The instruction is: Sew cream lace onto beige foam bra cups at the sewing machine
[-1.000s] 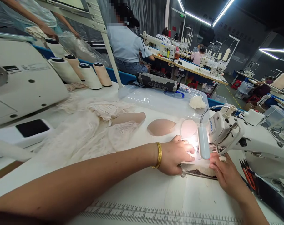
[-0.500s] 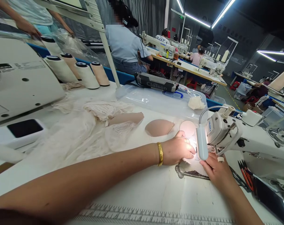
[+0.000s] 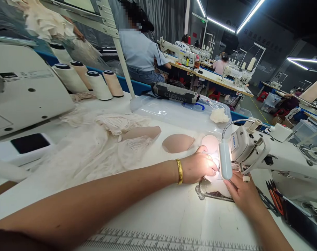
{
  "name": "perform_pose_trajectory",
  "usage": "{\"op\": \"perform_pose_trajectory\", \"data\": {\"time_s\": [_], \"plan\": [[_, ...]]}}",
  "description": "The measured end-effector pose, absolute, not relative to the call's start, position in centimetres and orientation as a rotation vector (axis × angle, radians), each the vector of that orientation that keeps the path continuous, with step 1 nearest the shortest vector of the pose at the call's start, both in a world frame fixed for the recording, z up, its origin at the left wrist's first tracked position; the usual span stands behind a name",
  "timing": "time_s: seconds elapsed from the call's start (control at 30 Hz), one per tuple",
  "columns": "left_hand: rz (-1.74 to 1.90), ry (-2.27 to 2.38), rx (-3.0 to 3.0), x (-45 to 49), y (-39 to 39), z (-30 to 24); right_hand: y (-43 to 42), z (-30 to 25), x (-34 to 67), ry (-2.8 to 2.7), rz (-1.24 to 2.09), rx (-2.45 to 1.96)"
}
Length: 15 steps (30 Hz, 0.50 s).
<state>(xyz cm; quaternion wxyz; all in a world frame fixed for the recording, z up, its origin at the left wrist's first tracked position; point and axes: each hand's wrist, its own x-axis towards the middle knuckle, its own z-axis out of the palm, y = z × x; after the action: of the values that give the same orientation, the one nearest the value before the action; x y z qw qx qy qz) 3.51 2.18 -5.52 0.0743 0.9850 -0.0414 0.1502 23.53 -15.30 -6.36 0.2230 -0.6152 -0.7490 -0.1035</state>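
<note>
My left hand [image 3: 201, 166] is closed, fingers bent onto a pale pink bra cup [image 3: 210, 142] in the bright light by the sewing machine's needle area. Part of the cup rises behind my fingers; the rest is lost in glare and under the hand. My right hand [image 3: 241, 190] lies on the other side of the needle area, thumb apart and fingers stretched flat, their tips partly hidden. A slim lamp [image 3: 226, 160] stands between my hands, in front of the white sewing machine [image 3: 252, 144]. Left of the cup, a beige bra cup [image 3: 178, 143] lies on the table.
White lace fabric [image 3: 82, 150] with another beige cup [image 3: 141, 132] spreads to the left. Thread cones [image 3: 98, 85] stand behind it. Snips with red handles [image 3: 275, 197] and a dark phone [image 3: 302, 221] lie at right. A ruler strip [image 3: 158, 240] runs along the front edge.
My hands and the cup stay almost in place. At the back left, a person's bundle of cream fabric has come into view above the thread cones.
</note>
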Motion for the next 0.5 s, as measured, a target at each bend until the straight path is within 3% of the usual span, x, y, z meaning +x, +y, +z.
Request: {"op": "perform_pose_trajectory", "data": {"time_s": [0.5], "plan": [[0.495,-0.087,2.967,3.04,1.23,-4.43,-15.51,-6.01,23.16,-1.795,-0.204,-1.699]]}}
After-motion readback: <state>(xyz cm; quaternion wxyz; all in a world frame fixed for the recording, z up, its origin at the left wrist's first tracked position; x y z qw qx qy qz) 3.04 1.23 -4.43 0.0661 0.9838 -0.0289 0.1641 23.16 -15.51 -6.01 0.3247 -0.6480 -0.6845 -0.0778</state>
